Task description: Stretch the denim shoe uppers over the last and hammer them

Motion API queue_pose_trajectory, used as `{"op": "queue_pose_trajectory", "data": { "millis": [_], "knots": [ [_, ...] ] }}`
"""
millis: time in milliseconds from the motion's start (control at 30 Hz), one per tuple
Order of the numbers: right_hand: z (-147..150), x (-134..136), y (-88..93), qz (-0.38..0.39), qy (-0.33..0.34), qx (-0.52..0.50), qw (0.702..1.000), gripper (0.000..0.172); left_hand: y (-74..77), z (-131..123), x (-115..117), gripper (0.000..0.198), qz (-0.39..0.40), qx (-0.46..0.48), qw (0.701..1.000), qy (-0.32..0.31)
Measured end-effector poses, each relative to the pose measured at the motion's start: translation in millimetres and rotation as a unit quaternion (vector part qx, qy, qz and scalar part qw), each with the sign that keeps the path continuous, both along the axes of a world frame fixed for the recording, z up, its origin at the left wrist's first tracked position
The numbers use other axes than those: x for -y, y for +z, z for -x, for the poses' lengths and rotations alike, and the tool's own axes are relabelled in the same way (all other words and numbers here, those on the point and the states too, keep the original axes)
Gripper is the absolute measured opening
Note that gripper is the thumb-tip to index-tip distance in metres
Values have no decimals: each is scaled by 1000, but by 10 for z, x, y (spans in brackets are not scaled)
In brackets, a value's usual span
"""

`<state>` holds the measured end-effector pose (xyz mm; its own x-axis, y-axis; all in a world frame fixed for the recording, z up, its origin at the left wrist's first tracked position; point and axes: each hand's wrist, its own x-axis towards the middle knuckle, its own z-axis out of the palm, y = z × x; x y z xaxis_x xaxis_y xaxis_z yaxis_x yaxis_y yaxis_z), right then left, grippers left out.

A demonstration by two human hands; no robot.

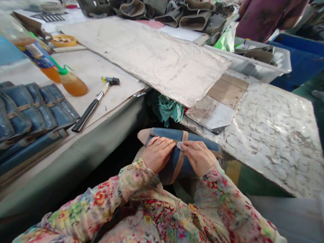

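A dark blue, leather-like piece (187,168) lies across my lap, crossed by a tan strip, with a pale pointed tip at its left end. My left hand (158,153) rests over its left half, fingers together and bent onto a lengthwise seam or edge. Just right of it, my right hand (199,157) pinches a small whitish, crumpled bit (180,145) against the same edge, close to the tan strip. The fingertips of both hands nearly meet. The underside of the blue piece is hidden.
On the left table are a black-handled hammer (95,106), a squeeze bottle (72,83) of amber liquid, a larger bottle (35,53) and stacked blue pieces (28,108). Ahead lies a pale board (147,53); grey-brown bags (166,5) are heaped behind. A person (267,15) stands beyond a white bin (283,62).
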<state>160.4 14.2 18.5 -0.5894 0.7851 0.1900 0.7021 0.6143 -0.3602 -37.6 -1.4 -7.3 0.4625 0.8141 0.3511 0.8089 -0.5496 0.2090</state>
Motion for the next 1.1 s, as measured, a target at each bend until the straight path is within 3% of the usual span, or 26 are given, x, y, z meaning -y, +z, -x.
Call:
{"op": "queue_pose_trajectory", "data": {
  "millis": [133, 500, 867, 1100],
  "knots": [
    [84, -21, -59, 9, 3, 4, 1000, 32, -12, 48, 9, 31, 3, 0, 1000, -4],
    [458, -207, -3, 25, 35, 29, 999, 32, 43, 356, 1, 31, -11, -11, 999, 34],
    [903, -308, -4, 1, 67, 49, 997, 32, -15, 674, 29, 28, 8, 9, 993, 117],
    [847, -321, 42, 18, 61, 55, 996, 31, -11, 637, 51, 29, 16, 6, 992, 122]
  ]
}}
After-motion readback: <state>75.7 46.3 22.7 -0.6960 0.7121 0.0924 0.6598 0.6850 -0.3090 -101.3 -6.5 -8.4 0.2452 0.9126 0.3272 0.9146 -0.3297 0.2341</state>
